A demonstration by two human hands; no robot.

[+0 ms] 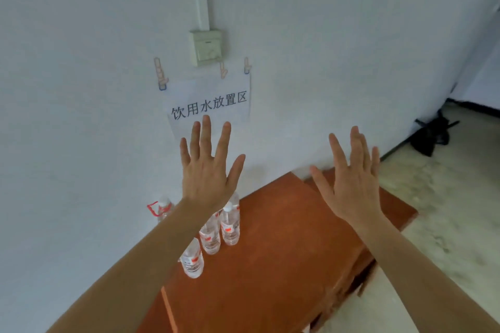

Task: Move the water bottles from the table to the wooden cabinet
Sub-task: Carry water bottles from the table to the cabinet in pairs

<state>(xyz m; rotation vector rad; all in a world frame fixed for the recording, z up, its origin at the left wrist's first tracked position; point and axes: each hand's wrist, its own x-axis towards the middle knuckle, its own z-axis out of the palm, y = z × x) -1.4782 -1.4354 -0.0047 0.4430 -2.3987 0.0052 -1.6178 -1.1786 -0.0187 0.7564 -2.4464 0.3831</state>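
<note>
Atop cabinet point(270, 238): clear bottles point(230, 227) (red-labelled)

- Only the person's two arms are in view, from below the elbow to the fingertips
- The left hand point(207, 176) shows its back: broad and flat, with four long slim fingers and a thumb
- The right hand point(351, 189) also shows its back; its long fingers partly cover each other, so they are hard to tell apart
- The left forearm point(151, 251) is bare to the picture's edge, smooth and slender, narrow at the wrist
- The right forearm point(422, 273) is bare in the same way, wider toward the lower edge
- The nails are too blurred to describe
</note>
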